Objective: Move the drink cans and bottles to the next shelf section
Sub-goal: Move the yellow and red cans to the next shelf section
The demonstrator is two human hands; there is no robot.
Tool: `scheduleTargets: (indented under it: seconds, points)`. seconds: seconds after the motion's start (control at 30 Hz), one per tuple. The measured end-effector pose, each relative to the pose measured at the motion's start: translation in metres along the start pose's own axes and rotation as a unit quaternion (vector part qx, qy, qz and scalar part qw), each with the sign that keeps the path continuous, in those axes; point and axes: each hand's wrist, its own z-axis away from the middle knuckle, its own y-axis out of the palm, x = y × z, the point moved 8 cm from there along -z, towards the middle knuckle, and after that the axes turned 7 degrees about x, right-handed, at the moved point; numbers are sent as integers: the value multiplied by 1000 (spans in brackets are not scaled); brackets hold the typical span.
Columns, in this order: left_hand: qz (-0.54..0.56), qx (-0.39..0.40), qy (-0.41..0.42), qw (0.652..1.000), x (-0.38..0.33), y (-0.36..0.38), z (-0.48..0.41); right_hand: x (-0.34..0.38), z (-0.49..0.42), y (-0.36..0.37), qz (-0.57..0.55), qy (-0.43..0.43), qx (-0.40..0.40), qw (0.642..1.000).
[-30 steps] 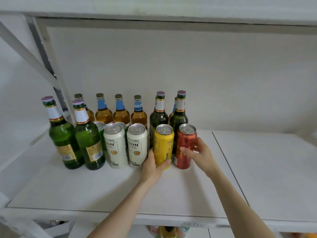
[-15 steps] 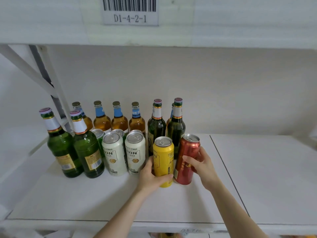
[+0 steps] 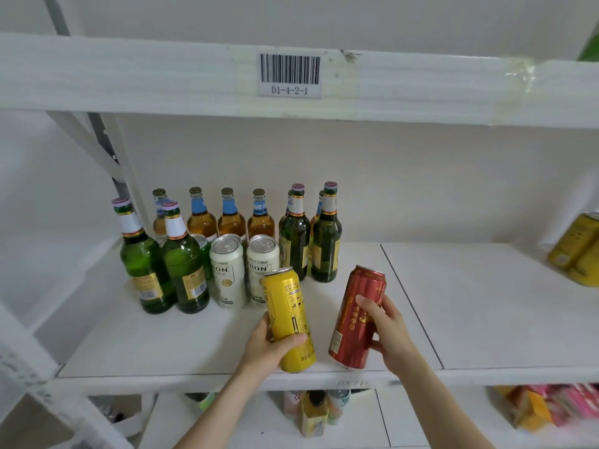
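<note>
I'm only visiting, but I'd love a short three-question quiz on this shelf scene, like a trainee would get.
1. True or false: the left hand holds the yellow can.
2. Which can is in the right hand? A white, B red, C green.
3. Fill in: the barcode label reads D1-4-2-__.

Key: 1 true. 2 B, the red can. 3 the digit 1.
</note>
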Motion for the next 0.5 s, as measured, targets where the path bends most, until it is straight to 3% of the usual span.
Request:
scheduleTargets:
  seconds: [0.5]
  points:
    - [-48,17,13,999,-18,-5,68,5,85,-6,1,14,-50,999]
